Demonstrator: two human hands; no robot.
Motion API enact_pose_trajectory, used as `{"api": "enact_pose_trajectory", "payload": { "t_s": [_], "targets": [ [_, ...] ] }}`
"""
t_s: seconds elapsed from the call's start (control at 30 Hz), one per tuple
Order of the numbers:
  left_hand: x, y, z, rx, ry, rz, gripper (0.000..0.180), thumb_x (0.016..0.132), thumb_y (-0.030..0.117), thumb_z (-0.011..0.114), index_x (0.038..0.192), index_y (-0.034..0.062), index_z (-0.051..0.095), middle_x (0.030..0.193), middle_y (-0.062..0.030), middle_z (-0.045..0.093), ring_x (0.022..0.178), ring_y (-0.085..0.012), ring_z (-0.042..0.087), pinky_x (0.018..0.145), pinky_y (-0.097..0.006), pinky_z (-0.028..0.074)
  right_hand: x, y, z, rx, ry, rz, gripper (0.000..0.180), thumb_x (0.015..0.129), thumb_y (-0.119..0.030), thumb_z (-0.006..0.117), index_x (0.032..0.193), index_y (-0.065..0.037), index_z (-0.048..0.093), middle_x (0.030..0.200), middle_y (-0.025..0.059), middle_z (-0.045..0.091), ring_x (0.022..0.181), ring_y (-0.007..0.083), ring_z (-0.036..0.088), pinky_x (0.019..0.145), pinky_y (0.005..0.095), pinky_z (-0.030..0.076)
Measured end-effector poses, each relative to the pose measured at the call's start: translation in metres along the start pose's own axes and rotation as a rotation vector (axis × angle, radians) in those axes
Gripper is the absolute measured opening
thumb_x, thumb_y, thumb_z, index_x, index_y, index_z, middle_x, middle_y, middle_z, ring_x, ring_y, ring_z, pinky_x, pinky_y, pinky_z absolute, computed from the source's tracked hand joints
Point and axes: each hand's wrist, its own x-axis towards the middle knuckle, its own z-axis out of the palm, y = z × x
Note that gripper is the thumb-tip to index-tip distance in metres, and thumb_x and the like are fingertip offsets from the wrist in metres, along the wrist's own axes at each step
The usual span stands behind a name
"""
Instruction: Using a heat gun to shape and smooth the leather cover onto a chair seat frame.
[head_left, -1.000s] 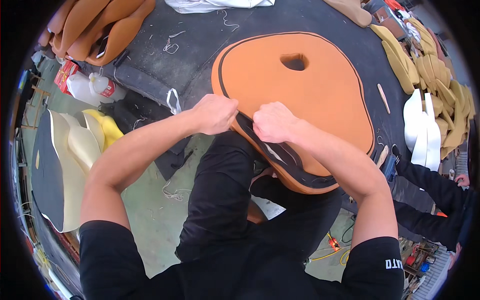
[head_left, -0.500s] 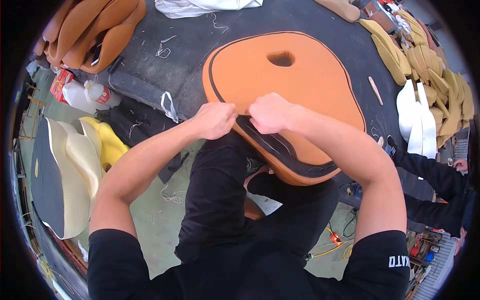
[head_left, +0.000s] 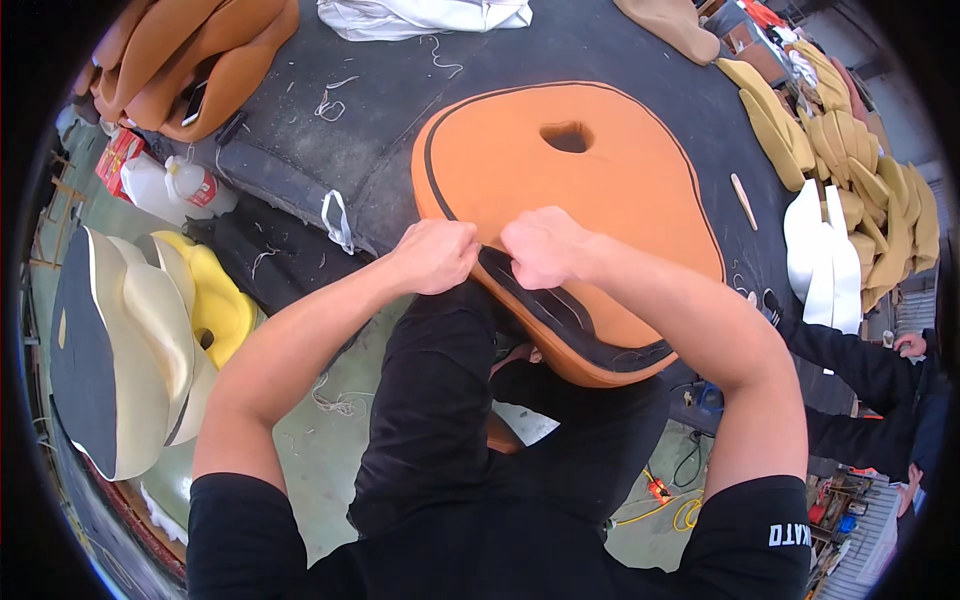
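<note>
An orange seat cushion [head_left: 590, 200] with a small oval hole near its far end leans from the dark table toward my lap. A black strip [head_left: 575, 325] runs along its near edge, with an open gap in the orange cover beside it. My left hand [head_left: 440, 255] is closed in a fist on the cushion's near left edge. Just to its right, my right hand [head_left: 545, 250] is closed too, pinching the cover's edge above the black strip. A small space separates the two fists. The fingertips of both hands are hidden.
Brown cushions [head_left: 190, 60] with a phone lie far left on the table [head_left: 330, 150]; white fabric [head_left: 425, 15] is at the back. Tan pieces [head_left: 850, 150] and white pieces [head_left: 825, 250] are at right. Cream cushions [head_left: 135, 350] and a bottle [head_left: 190, 185] stand left. Another person [head_left: 870, 390] is at right.
The whole view has shifted slightly, so the cushion and both hands sit a little lower in the picture. Both hands stay closed at the same near edge of the cushion.
</note>
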Motion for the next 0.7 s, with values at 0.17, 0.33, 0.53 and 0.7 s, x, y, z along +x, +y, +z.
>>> {"api": "enact_pose_trajectory", "payload": {
  "t_s": [0.17,0.33,0.53,0.7],
  "targets": [
    [0.004,0.003,0.002,-0.007,0.004,0.001,0.029,0.098,0.024,0.055,0.086,-0.0017,0.063,0.079,-0.0268,0.067,0.083,-0.0483,0.068,0.074,-0.057,0.053,0.009,-0.002,-0.002,-0.457,0.025,-0.029,0.019,0.077,-0.023,0.072,0.087,-0.010,0.081,0.087,0.0130,0.079,0.086,0.0276,0.078,0.072,0.0415,0.060],
    [0.001,0.003,0.001,0.003,-0.015,-0.011,0.030,0.099,0.024,0.055,0.087,-0.0016,0.063,0.080,-0.0268,0.068,0.084,-0.0482,0.069,0.075,-0.057,0.053,0.001,0.000,-0.004,-0.466,-0.195,-0.028,0.024,0.081,-0.026,0.067,0.092,-0.011,0.082,0.094,0.0112,0.080,0.090,0.0289,0.078,0.075,0.0424,0.060],
    [-0.002,0.001,0.004,-0.025,-0.020,-0.013,0.029,0.100,0.025,0.055,0.090,-0.0011,0.064,0.083,-0.0263,0.069,0.087,-0.0481,0.069,0.076,-0.057,0.053,0.000,0.010,-0.001,-0.088,-0.375,0.038,0.029,0.079,-0.021,0.060,0.089,-0.002,0.080,0.097,0.0218,0.078,0.096,0.0394,0.076,0.082,0.0488,0.060],
    [-0.007,0.000,0.011,-0.058,-0.007,-0.047,0.028,0.097,0.021,0.057,0.089,-0.0027,0.069,0.087,-0.0290,0.071,0.090,-0.0489,0.071,0.081,-0.057,0.056,-0.012,-0.014,0.022,0.146,-0.168,0.081,0.027,0.080,-0.015,0.061,0.085,0.006,0.076,0.092,0.0304,0.074,0.093,0.0463,0.074,0.083,0.0514,0.060]
  ]
}}
